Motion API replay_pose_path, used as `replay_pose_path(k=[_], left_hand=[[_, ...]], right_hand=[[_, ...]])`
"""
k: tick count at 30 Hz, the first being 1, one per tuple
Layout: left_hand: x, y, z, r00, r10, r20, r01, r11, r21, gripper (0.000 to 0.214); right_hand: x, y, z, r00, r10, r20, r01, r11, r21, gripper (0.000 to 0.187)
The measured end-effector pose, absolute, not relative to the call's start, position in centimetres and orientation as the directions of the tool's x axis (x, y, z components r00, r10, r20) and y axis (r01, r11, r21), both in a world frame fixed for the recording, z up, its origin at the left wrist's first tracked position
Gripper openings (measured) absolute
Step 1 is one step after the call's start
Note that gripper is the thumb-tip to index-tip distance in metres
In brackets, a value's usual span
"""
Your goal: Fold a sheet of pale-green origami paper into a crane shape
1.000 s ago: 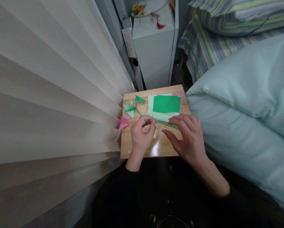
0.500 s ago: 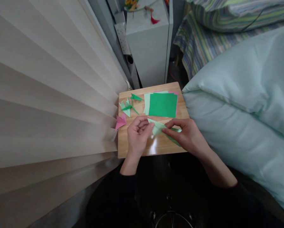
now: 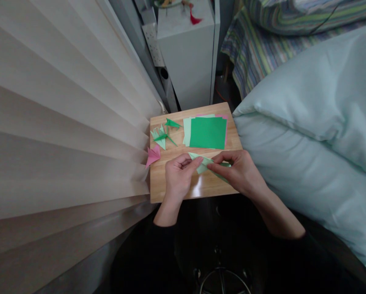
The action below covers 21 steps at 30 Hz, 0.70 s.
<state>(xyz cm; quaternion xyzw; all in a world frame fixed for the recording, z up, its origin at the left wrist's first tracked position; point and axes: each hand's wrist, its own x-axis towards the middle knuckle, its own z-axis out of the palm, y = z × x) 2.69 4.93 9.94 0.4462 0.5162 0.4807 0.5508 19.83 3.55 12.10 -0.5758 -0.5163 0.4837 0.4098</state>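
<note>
A partly folded sheet of pale green origami paper [image 3: 202, 164] is held between my two hands above the front of the small wooden table [image 3: 167, 188]. My left hand [image 3: 179, 174] pinches its left end between thumb and fingers. Thumb and forefinger of my right hand [image 3: 236, 168] grip its middle, and the right part of the paper is half hidden behind that hand. Beyond the hands lies a stack of square paper with a dark green sheet [image 3: 208, 132] on top. Pale green and pink edges stick out beneath it.
Several folded paper pieces lie at the table's left: a dark green one [image 3: 173, 123], a pale green one [image 3: 158, 134] and a pink one [image 3: 153, 155]. A pleated curtain [image 3: 78, 147] borders the left side, a pale blue quilt [image 3: 293, 134] the right. A white cabinet [image 3: 187, 65] stands behind.
My left thumb has slid a little to the right along the paper, over its left part. Both hands still hold the paper, and the whole view has shifted slightly.
</note>
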Motion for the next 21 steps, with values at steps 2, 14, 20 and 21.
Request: replay_pose_path(k=[2,14,20,21], left_hand=[[2.8,4.9,10.4,0.0,0.989,-0.147,-0.039,0.147,0.988,0.033],[2.4,5.2,9.7,0.087,0.954,-0.286,-0.066,0.292,0.954,0.022],[2.5,5.2,10.6,0.152,0.93,-0.334,-0.066,0.347,0.936,0.029],[2.5,5.2,10.7,0.158,0.926,-0.343,-0.068,0.357,0.932,0.03]], right_hand=[[19.8,3.6,12.0,0.002,0.984,-0.18,0.182,-0.177,-0.967,0.026],[20.2,3.6,10.7,-0.341,0.891,-0.299,0.048,-0.301,-0.952,0.014],[20.1,3.7,10.2,-0.362,0.893,-0.268,0.048,-0.269,-0.962,0.032],[20.0,3.8,10.2,-0.364,0.89,-0.276,0.042,-0.281,-0.959,0.032]])
